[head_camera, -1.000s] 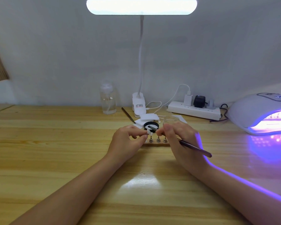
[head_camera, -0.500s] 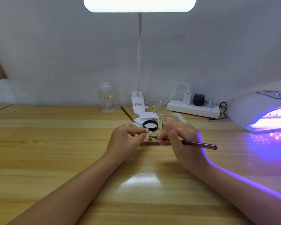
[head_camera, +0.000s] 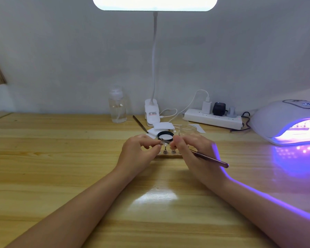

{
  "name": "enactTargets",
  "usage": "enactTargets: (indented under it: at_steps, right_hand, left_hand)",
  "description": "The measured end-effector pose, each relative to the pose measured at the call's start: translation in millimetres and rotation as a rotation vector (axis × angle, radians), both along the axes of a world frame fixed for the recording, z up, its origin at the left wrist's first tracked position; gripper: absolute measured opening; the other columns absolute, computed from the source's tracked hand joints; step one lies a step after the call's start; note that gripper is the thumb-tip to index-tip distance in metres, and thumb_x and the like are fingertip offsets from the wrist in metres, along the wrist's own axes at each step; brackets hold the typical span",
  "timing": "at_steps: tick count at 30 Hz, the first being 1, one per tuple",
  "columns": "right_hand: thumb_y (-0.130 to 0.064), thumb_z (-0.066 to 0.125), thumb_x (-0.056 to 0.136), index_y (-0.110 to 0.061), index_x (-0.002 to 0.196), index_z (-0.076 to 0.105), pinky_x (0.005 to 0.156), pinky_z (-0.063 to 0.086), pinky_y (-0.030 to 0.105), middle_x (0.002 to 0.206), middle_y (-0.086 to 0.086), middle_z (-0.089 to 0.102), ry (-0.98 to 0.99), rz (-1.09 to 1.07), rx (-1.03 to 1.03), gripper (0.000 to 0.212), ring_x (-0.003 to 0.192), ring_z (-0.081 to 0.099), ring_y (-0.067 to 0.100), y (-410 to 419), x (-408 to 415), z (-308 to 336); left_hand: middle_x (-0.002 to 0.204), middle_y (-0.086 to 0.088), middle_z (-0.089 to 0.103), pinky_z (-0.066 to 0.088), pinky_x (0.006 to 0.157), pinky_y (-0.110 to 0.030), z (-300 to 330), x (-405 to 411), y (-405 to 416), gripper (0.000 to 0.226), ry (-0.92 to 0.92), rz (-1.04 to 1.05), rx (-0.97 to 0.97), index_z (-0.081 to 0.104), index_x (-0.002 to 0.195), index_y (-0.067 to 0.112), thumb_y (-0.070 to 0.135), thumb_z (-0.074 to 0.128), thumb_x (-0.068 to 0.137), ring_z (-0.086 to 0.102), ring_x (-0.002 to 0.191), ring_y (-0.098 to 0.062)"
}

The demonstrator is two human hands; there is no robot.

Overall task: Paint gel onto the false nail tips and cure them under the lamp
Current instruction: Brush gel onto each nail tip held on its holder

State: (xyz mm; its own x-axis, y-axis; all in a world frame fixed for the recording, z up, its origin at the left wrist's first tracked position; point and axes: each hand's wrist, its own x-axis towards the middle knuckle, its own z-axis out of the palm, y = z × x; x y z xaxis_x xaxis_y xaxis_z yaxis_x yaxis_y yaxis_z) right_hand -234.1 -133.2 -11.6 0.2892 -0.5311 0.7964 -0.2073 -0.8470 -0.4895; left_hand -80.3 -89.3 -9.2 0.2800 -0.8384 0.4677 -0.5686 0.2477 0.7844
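Note:
A small wooden strip (head_camera: 168,155) with metal nail stands lies mid-table. My left hand (head_camera: 139,151) pinches a false nail tip on its stand (head_camera: 161,143) at the strip's left end. My right hand (head_camera: 193,149) grips a dark nail brush (head_camera: 211,159) whose handle points right; its bristle end is hidden between my fingers near the tip. A black-rimmed gel pot (head_camera: 165,136) sits just behind the hands. The white curing lamp (head_camera: 286,120) glows purple at the right edge, with something inside it.
A clear pump bottle (head_camera: 117,108), the desk lamp's base (head_camera: 152,114), a power strip (head_camera: 213,119) with plugs and a spare brush (head_camera: 140,123) line the back. White pads (head_camera: 163,127) and a glass jar (head_camera: 187,130) sit behind the gel pot.
My right hand has tilted the brush so its handle end dropped lower to the right. My left hand keeps its pinch on the nail tip.

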Motion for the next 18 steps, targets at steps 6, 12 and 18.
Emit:
enactTargets:
  at_steps: [6, 12, 18]
  right_hand:
    - [-0.040, 0.044, 0.089, -0.022, 0.071, 0.068, 0.064, 0.045, 0.024, 0.065, -0.006, 0.067, -0.043, 0.013, 0.015, 0.035, 0.064, 0.060, 0.007, 1.5, 0.4, 2.7]
    - [-0.044, 0.043, 0.087, -0.029, 0.061, 0.065, 0.061, 0.052, 0.024, 0.059, -0.006, 0.065, -0.093, 0.116, 0.175, 0.037, 0.059, 0.064, 0.004, 4.7, 0.2, 3.0]
    - [-0.041, 0.049, 0.090, -0.023, 0.072, 0.069, 0.068, 0.047, 0.021, 0.069, -0.009, 0.067, -0.001, 0.018, 0.099, 0.032, 0.072, 0.060, 0.001, 1.9, -0.1, 3.6]
  left_hand:
    - [0.071, 0.010, 0.062, 0.045, 0.078, -0.032, 0.4, -0.6, -0.2, 0.018, 0.004, 0.011, -0.006, 0.073, 0.083, 0.023, 0.006, 0.069, 0.077, 0.056, 0.075, -0.015]
    - [0.072, 0.013, 0.061, 0.044, 0.078, -0.030, -0.1, 0.1, -0.3, 0.016, -0.017, 0.010, -0.001, 0.074, 0.087, 0.019, 0.008, 0.068, 0.077, 0.055, 0.075, -0.013]
    - [0.072, 0.015, 0.061, 0.044, 0.078, -0.027, -1.2, 1.1, -1.8, 0.017, -0.020, 0.002, -0.018, 0.073, 0.086, 0.022, 0.008, 0.068, 0.078, 0.055, 0.073, -0.006]
